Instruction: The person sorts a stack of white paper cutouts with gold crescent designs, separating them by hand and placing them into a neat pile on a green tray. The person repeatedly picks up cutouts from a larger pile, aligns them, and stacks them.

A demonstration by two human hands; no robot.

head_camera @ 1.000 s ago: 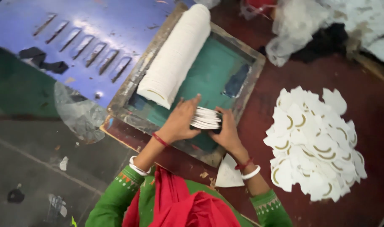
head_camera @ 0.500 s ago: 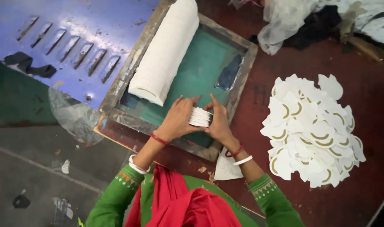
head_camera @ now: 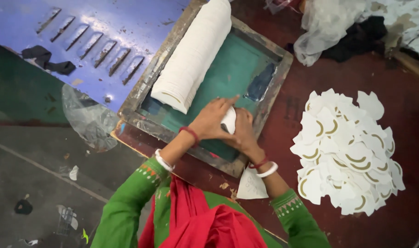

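Looking down from my head camera, I see my two hands pressed together around a small stack [head_camera: 229,120] of white paper cutouts, squeezing its edges level. My left hand [head_camera: 211,120] covers the stack from the left, fingers stretched over its top; my right hand [head_camera: 244,133] cups it from the right. The stack stands on edge over the green mesh of a wooden screen frame [head_camera: 269,103], near the frame's nearer right corner.

A long roll-like row of cutouts [head_camera: 193,57] lies along the frame's left side, well clear of my hands. To the right of the frame, on the dark red worktop [head_camera: 292,183], spreads a loose heap of cutouts [head_camera: 349,151] with gold crescents. One single cutout [head_camera: 251,186] lies just below the frame.

To do this well, I judge I should keep even pressure from both palms, tap the stack's lower edge on the mesh, and let no cutouts slip sideways. The dark ink patch [head_camera: 261,82] farther along the mesh is best avoided.
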